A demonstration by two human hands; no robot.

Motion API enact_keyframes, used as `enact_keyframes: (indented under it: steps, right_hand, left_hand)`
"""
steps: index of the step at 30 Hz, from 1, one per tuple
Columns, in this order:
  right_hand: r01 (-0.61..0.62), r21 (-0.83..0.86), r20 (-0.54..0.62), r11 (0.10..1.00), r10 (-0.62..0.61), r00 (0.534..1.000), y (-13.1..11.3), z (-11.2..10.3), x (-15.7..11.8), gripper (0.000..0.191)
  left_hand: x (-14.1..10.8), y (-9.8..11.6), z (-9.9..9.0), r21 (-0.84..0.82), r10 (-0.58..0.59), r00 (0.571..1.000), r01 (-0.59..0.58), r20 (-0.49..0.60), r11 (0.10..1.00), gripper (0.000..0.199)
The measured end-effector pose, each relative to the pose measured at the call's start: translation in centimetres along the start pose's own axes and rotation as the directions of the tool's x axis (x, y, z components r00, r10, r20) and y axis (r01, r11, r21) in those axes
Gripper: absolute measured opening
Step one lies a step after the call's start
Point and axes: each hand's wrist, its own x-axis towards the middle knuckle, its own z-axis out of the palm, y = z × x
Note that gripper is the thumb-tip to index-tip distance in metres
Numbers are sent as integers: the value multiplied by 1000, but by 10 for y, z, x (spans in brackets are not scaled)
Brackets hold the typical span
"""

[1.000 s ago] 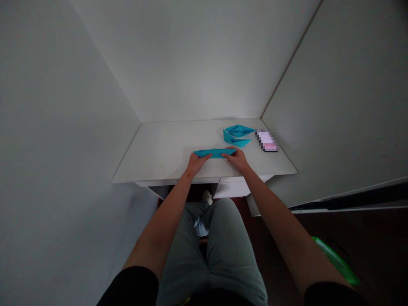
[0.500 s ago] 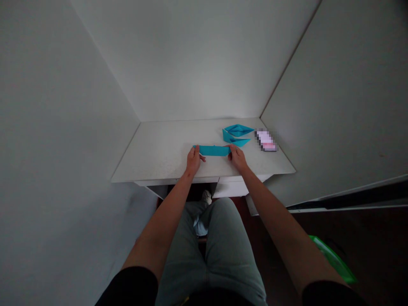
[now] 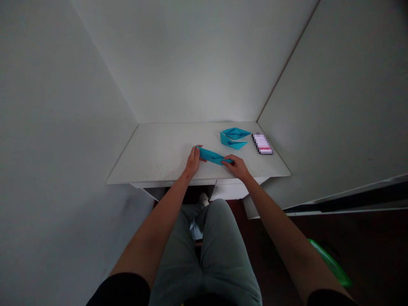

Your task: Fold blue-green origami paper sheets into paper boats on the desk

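Note:
Between my two hands is a long strip of folded blue paper (image 3: 211, 156), slanting down toward the right. My left hand (image 3: 193, 161) is closed on its left end, thumb on the near side. My right hand (image 3: 237, 165) pinches its right end between thumb and fingers. Creases and a slight opening show along the strip's middle. Behind my right hand, two folded blue paper boats (image 3: 236, 133) lie close together on the white desk (image 3: 153, 157).
A phone (image 3: 262, 143) with a blurred screen lies at the desk's right side. White walls (image 3: 197, 59) enclose the desk at the back and both sides. A drawer (image 3: 228, 191) sits under the front edge. Something green (image 3: 331, 263) is on the dark floor at the right.
The blue paper strip was level and flat-faced; now it is tilted, its right end lower and nearer me, its folds showing. My right hand moved down with it. The view shifted slightly.

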Motion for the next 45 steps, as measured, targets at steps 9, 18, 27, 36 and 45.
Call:
enact_keyframes:
  steps: [9,18,27,36,45]
  right_hand:
    - [-21,-398,-57,917,-2,998,35,-52,21,28]
    - [-188,-610,-246,770,41,968,61,-79,67,36]
    - [-198,-595,-339,779,-20,941,33,-54,29,41]
    - [-78,-660,-80,747,33,996,24,-31,13,26]
    - [0,-764,7,645,8,1000,8,-26,12,44]
  left_hand:
    - [-6,-2,3,125,92,996,-91,-1,988,46]
    - [-9,2,3,193,102,994,-109,47,975,42]
    - [-11,4,2,217,96,994,-105,54,971,40]
    - [-11,7,2,263,90,993,-108,83,959,42]
    - [-11,7,5,295,124,988,-146,94,944,38]
